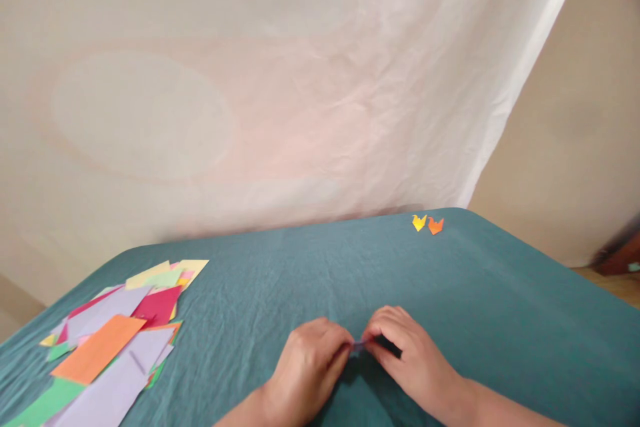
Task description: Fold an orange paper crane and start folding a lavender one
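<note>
Between my two hands is a small piece of purple paper (358, 346), seen nearly edge-on, so its folded shape is mostly hidden. My left hand (313, 363) pinches its left end between thumb and fingers. At the other end, my right hand (407, 357) grips it with thumb and forefinger, leaving a gap inside the curl of the fingers. Both hands are held close together near the front of the table, with a dark shadow beneath them.
A teal cloth covers the table (280, 280). On the left lies a loose pile of coloured paper sheets, an orange sheet (100, 348) on top. A yellow folded paper bird (419, 223) and an orange one (436, 225) lie at the far right edge. A pale sheet (300, 80) hangs behind.
</note>
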Tool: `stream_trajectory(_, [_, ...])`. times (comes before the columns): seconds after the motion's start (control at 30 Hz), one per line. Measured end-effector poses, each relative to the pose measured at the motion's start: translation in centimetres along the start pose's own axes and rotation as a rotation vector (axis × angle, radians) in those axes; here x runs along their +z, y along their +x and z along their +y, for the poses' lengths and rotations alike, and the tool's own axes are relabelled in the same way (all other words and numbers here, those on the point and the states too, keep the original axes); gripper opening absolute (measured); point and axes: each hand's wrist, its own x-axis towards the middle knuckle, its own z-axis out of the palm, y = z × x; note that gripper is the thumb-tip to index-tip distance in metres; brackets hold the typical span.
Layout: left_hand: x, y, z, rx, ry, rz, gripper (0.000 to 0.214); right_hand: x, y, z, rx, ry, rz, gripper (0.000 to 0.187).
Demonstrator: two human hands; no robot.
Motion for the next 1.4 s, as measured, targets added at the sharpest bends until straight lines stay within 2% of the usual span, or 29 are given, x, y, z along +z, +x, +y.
stream_trajectory(0.07, [-0.3, -0.2, -0.1, 0.157, 0.191, -0.006, 0.021, -0.1, -0.1, -0.3, -0.122, -0.046, 0.028, 0.011])
stream_trajectory(0.17, [-0.8, -0.3, 0.0, 0.27, 0.364, -0.06, 0.019, -0.2, -0.1, -0.7, -0.254, -0.114, 0.058, 0.014])
stream_trajectory(0.3, [-1.5, -0.2, 0.6, 0.339, 0.488, -0.1, 0.02, -0.1, -0.2, -0.7, -0.332, -0.221, 0.068, 0.017])
stream_trajectory(0.43, [-1.6, 0.0, 0.9, 0.353, 0.549, -0.141, 0.016, 0.3, -0.5, -0.3, -0.384, -0.318, 0.028, 0.019])
stream_trajectory(0.57, [-1.1, 0.1, 0.9, 0.292, 0.522, -0.195, 0.009, 0.6, -0.7, 0.0, -0.378, -0.41, -0.042, 0.024])
stream_trajectory(0.7, [-0.8, -0.2, 1.0, 0.215, 0.434, -0.218, 0.01, 0.8, -0.9, 0.4, -0.33, -0.473, -0.12, 0.019])
stream_trajectory(0.9, [-0.8, -0.5, 1.2, 0.224, 0.435, -0.24, 0.011, -0.1, -1.2, 0.4, -0.334, -0.466, -0.252, 0.011])
stream_trajectory(1.17, [0.2, -0.4, 0.7, 0.202, 0.462, -0.225, 0.016, -1.0, -0.8, 0.0, -0.215, -0.333, -0.236, 0.012])
stream_trajectory(1.4, [1.0, -0.4, 0.9, 0.315, 0.507, -0.165, 0.018, -1.4, -0.6, -0.2, -0.15, -0.246, -0.239, 0.006])
